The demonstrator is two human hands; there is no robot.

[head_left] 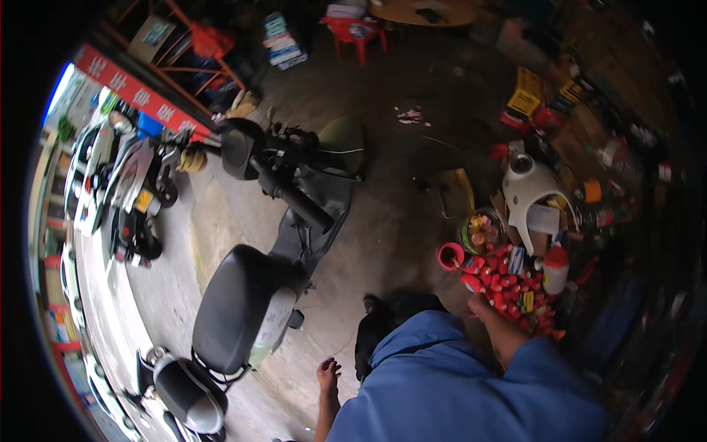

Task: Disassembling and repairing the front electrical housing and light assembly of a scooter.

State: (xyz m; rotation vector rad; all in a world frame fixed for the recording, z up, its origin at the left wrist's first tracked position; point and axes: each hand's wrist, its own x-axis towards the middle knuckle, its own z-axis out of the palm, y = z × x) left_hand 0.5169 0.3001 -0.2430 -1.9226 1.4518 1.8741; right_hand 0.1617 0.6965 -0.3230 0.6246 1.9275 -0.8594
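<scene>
My left hand (329, 373) hangs low beside my body, right of the scooter's seat, with its fingers loosely apart and nothing in it. A black scooter (237, 309) stands to my left, its handlebar and mirror turned toward the far side. My right hand (479, 303) reaches down at the near edge of a pile of small red bottles (502, 283); its fingers are too small and dark to make out. Next to the pile are a red cup (449, 256), a white bottle with a red top (556, 269) and a basin (480, 232) holding yellow and pink items.
A white curved scooter panel (532, 193) rests among boxes and clutter on the right. A yellow tray (455, 193) lies beyond the basin. Farther off are a red plastic stool (356, 33) and an orange metal rack (193, 55). Parked scooters (140, 191) line the bright left side.
</scene>
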